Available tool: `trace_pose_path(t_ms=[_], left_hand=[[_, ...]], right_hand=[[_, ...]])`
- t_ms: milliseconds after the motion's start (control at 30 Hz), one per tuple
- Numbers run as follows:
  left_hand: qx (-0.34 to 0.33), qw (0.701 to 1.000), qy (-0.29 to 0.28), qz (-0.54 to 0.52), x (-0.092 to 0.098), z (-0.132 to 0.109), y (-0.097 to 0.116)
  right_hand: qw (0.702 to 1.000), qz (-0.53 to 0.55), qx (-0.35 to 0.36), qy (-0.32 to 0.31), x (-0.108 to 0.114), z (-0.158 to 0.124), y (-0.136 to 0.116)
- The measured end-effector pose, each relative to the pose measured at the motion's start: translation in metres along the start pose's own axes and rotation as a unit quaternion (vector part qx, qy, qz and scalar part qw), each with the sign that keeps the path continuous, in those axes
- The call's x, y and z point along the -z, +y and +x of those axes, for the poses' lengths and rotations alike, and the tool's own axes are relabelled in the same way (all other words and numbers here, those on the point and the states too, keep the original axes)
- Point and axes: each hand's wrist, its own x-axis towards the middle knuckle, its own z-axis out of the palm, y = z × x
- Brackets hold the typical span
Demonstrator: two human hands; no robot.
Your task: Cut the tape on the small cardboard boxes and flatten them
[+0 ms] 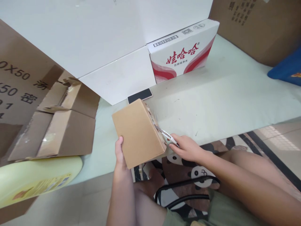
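Note:
A small brown cardboard box (138,135) is tilted up over the near edge of the table. My left hand (119,152) grips its lower left side, with the thumb on the broad face and the other fingers hidden behind. In my right hand (184,147) is a utility knife (167,135) with a pale handle. Its blade tip touches the box's narrow right side, where the edge looks rough and torn. Just beyond the box lies a dark phone (140,95), flat on the table and partly covered by the box's top corner.
White cartons (127,70) and a red-and-white water carton (183,51) line the back of the pale green tabletop (225,91). Brown boxes (70,125) and a yellow bottle (42,175) stand at left. A blue object (288,69) sits at far right.

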Motion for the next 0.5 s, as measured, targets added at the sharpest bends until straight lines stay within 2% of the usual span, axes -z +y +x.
trace_pose_path(t_ms=[233,300,400,500], left_hand=[[-0.021,0.999,-0.045,0.014,0.009,0.006,-0.002],[-0.024,0.999,-0.040,-0.008,0.012,0.010,0.000],[-0.072,0.995,-0.031,-0.066,0.017,0.016,0.001],[-0.098,0.991,-0.056,-0.078,0.022,0.017,0.002]], right_hand=[[0.999,0.047,0.011,0.011,0.000,0.000,0.000],[0.994,0.100,0.026,0.035,0.000,0.000,0.001],[0.980,0.174,0.022,0.089,0.001,-0.001,0.003],[0.973,0.198,0.000,0.119,0.003,0.000,0.004]])
